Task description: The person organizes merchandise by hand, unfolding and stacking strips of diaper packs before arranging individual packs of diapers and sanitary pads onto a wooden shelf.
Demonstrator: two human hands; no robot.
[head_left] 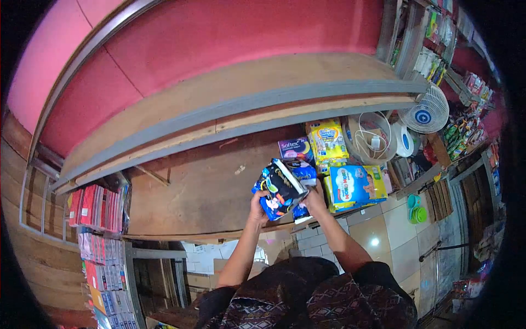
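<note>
A black and blue plastic-wrapped pack (280, 189) with colourful print is tilted between my two hands, over the front part of the wooden shelf. My left hand (258, 206) is closed round its lower left side, thumb on the front. At the right end, my right hand (314, 202) grips the same pack, its fingers partly hidden behind it. Just behind are more blue packs (304, 174) and a purple Softex pack (295, 148). Close to my right hand lies a blue and yellow diaper pack (356, 187).
A yellow diaper pack (327, 140) stands beside a clear plastic tub (371, 137) with a white cable. A white fan (423, 114) is farther right. Red-covered books (96, 206) are stacked at the left end. A grey shelf beam (230, 107) crosses above the shelf.
</note>
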